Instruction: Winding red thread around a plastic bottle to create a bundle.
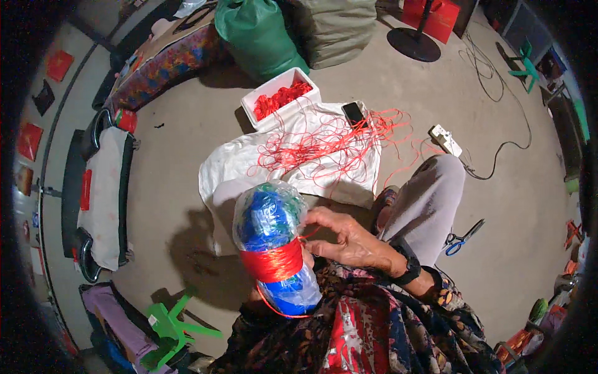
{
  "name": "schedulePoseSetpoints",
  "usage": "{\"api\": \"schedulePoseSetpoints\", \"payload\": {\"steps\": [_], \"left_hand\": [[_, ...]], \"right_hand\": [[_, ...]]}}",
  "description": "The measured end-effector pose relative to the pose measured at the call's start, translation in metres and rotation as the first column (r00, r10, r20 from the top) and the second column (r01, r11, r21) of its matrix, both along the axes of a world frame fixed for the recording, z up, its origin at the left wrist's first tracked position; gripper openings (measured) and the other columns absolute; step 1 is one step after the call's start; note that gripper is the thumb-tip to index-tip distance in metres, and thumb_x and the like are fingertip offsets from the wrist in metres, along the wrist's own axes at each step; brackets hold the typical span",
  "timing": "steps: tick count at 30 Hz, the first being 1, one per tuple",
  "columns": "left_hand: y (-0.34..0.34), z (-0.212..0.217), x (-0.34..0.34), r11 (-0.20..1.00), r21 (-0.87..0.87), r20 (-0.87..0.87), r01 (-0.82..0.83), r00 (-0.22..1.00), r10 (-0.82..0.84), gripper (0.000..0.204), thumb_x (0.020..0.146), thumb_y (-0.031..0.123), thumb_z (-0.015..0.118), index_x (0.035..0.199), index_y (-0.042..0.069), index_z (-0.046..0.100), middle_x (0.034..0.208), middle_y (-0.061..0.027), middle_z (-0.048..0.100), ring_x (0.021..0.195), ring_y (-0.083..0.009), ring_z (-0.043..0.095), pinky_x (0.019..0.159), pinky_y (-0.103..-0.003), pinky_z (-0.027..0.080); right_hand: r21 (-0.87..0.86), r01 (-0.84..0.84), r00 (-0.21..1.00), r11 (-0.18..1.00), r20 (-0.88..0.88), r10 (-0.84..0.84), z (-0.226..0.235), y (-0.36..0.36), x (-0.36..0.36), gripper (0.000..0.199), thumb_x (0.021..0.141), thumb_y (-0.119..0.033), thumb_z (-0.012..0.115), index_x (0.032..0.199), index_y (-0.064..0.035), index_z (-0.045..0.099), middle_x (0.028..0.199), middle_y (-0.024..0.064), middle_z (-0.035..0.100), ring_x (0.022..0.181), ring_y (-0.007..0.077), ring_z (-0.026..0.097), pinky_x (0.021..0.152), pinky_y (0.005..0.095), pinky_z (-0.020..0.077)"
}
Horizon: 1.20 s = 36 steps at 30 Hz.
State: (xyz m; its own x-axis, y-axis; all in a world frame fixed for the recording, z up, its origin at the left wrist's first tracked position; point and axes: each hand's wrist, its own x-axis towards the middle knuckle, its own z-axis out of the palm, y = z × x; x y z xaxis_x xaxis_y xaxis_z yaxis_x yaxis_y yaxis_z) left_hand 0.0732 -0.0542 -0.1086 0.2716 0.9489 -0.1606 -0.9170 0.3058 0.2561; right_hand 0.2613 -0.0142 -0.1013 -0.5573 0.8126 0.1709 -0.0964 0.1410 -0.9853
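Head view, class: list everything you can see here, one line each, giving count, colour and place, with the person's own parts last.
Plastic-wrapped bundle: one, blue with a red thread band, centre, held up.
Loose thread: one tangle, red, on the cloth.
Cloth: one, white, on the floor.
Box: one, white, holding red thread, behind the cloth.
Phone: one, black, on the cloth's far edge.
Scissors: one pair, blue handles, floor at right.
Power strip: one, white, floor at right.
Sack: one, green, top.
Stool: one, green, lower left.
Right hand: touching the bundle at the thread.
Left hand: hidden behind the bundle.
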Motion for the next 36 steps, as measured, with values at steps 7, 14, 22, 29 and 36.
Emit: {"api": "schedulePoseSetpoints", "payload": {"steps": [7, 14, 22, 29, 36], "left_hand": [[-0.009, 0.001, 0.010, 1.000, 0.012, 0.014, -0.026, 1.000, 0.026, 0.064, 0.058, 0.009, 0.082, 0.117, 0.001, 0.059, 0.109, -0.0083, 0.066, 0.099, -0.0173, 0.062, 0.091, -0.036, 0.049], [-0.018, 0.005, 0.013, 1.000, 0.013, 0.013, -0.021, 1.000, 0.021, 0.064, 0.058, 0.010, 0.082, 0.117, 0.000, 0.059, 0.108, -0.0084, 0.066, 0.098, -0.0170, 0.062, 0.089, -0.035, 0.050], [-0.033, 0.015, -0.002, 1.000, 0.009, -0.069, -0.011, 0.998, 0.012, 0.063, 0.059, 0.010, 0.082, 0.117, 0.000, 0.059, 0.108, -0.0086, 0.066, 0.097, -0.0166, 0.063, 0.088, -0.035, 0.050], [-0.013, 0.047, -0.063, 0.945, -0.168, -0.781, 0.280, 0.547, -0.300, 0.062, 0.063, 0.016, 0.083, 0.118, 0.000, 0.058, 0.105, -0.0105, 0.066, 0.090, -0.0141, 0.064, 0.082, -0.033, 0.052], [0.035, 0.065, -0.081, 0.911, 0.130, -0.991, 0.390, 0.075, 0.110, 0.070, 0.060, 0.019, 0.086, 0.119, -0.002, 0.055, 0.103, -0.0098, 0.066, 0.093, -0.0169, 0.060, 0.088, -0.034, 0.046]], "right_hand": [[-0.037, -0.036, 0.999, 0.999, -0.024, 0.035, 0.005, -0.011, 0.008, 0.021, 0.093, -0.021, 0.064, 0.099, -0.0007, 0.065, 0.090, 0.0038, 0.064, 0.085, 0.0106, 0.056, 0.073, 0.0262, 0.0454], [-0.159, -0.163, 0.984, 0.974, -0.094, 0.150, 0.029, -0.024, 0.029, 0.025, 0.098, -0.021, 0.053, 0.104, 0.0013, 0.063, 0.086, 0.0083, 0.069, 0.080, 0.0162, 0.065, 0.072, 0.0300, 0.0504], [-0.012, -0.209, 0.975, 0.978, 0.077, 0.209, 0.049, -0.030, 0.024, 0.023, 0.099, -0.018, 0.052, 0.103, 0.0002, 0.064, 0.088, 0.0115, 0.069, 0.079, 0.0207, 0.068, 0.070, 0.0315, 0.0515], [-0.025, -0.087, 0.912, 0.996, 0.401, 0.090, 0.059, -0.014, 0.018, 0.020, 0.098, -0.016, 0.053, 0.103, 0.0013, 0.061, 0.085, 0.0154, 0.065, 0.073, 0.0250, 0.064, 0.066, 0.0352, 0.0495], [0.104, -0.154, 0.819, 0.983, 0.570, 0.068, 0.057, -0.001, 0.031, 0.020, 0.098, -0.013, 0.051, 0.102, 0.0021, 0.063, 0.080, 0.0136, 0.064, 0.064, 0.0203, 0.059, 0.061, 0.0318, 0.0479]]}}
